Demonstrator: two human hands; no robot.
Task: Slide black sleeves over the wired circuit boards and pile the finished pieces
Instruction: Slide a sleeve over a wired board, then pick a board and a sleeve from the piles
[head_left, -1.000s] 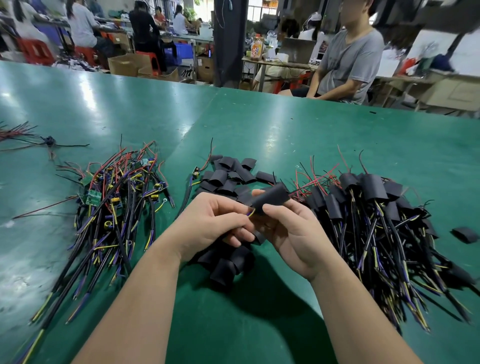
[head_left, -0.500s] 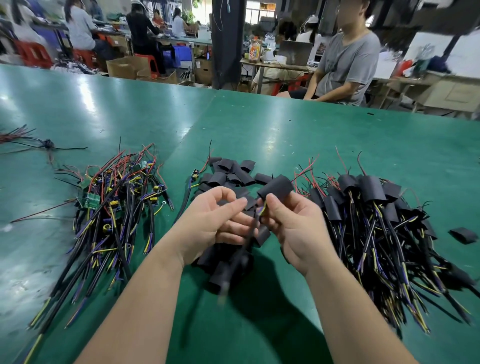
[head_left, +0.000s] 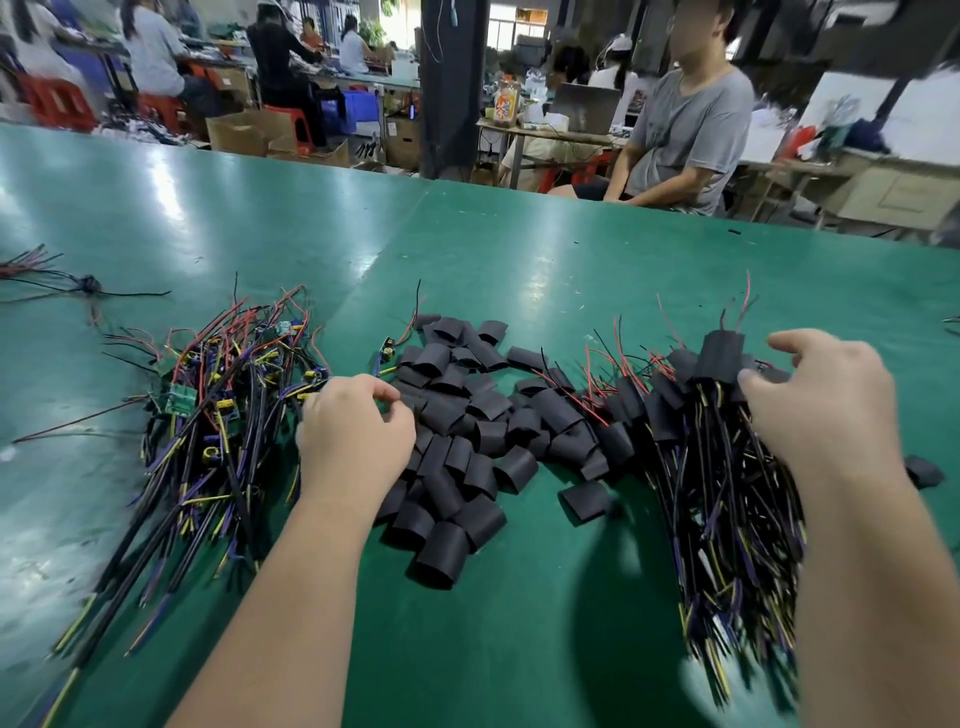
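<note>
A heap of loose black sleeves (head_left: 467, 441) lies in the middle of the green table (head_left: 519, 260). Left of it is a tangle of bare wired circuit boards (head_left: 218, 415); right of it is the pile of sleeved pieces (head_left: 701, 467). My left hand (head_left: 353, 436) hovers between the bare boards and the sleeves, its fingers loosely curled with nothing visible in them. My right hand (head_left: 821, 410) is spread over the sleeved pile. One sleeved piece (head_left: 719, 353) sits on top just left of its thumb.
A single bare board (head_left: 387, 353) lies at the sleeve heap's far left. A stray sleeve (head_left: 924, 470) sits right of my right wrist. A bundle of red and black wires (head_left: 52, 275) lies far left. A seated person (head_left: 685, 135) is beyond the table's far edge.
My hands have parted. The right hand carried the sleeved piece right onto the finished pile and opened. The left hand moved left toward the bare boards.
</note>
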